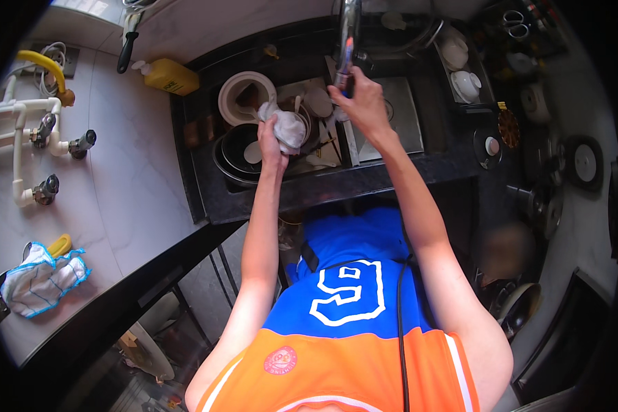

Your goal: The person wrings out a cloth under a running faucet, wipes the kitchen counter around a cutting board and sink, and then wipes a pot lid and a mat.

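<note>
My left hand (272,141) is closed around a bunched white cloth (287,129) above the left part of a dark sink (319,185). Below and around that hand lie a round white pot or basin (225,105) with a dark utensil inside, dark round pans (229,172), and several bowls and utensils. My right hand (365,103) grips the lower end of a chrome faucet (349,31). Under my right forearm is the sink's right part, with a rectangular metal surface (404,113). Whether water is running cannot be seen.
A yellow pump bottle (171,77) stands at the sink's back left. White pipes with valves (44,129) and a blue-edged cloth (46,283) are on the left counter. White bowls (464,86) sit in a rack on the right. A black cord (401,309) hangs down my front.
</note>
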Tool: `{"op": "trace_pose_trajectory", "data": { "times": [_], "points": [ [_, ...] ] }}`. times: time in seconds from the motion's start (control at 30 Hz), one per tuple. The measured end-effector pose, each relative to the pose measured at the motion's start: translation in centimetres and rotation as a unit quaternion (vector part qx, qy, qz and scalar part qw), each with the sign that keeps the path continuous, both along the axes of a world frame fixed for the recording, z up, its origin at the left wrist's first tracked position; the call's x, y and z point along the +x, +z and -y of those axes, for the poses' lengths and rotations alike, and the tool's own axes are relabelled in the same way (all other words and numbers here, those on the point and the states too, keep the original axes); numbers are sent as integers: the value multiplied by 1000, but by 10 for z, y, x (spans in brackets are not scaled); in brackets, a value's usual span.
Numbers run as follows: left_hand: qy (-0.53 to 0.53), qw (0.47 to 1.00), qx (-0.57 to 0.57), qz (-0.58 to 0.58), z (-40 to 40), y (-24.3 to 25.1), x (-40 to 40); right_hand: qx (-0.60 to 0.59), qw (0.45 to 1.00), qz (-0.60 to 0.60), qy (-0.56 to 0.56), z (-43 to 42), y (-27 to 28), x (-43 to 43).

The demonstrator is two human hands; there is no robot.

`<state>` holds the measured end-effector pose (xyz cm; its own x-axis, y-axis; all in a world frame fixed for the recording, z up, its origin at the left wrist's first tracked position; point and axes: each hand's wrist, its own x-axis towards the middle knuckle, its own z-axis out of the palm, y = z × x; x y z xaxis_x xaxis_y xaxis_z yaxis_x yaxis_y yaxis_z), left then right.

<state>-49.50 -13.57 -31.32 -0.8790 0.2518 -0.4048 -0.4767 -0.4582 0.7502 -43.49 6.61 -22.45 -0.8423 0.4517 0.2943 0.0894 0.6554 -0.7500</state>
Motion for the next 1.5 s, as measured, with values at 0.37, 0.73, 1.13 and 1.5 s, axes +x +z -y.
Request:
{"op": "trace_pose_trajectory", "data": {
  "times": [0.37,0.73,1.13,1.5],
  "points": [
    [-177,980,92,-6,-91,30,59,80,994,2,-69,-150,-18,55],
    [-207,935,289,-3,-118,43,90,-726,651,168,148,-85,-53,91],
    [-157,984,85,-12,-33,34,75,-608,692,242,304,-19,-33,-34],
    [-7,998,69,-7,31,-47,37,-661,697,190,201,75,-17,-113]
  ]
}}
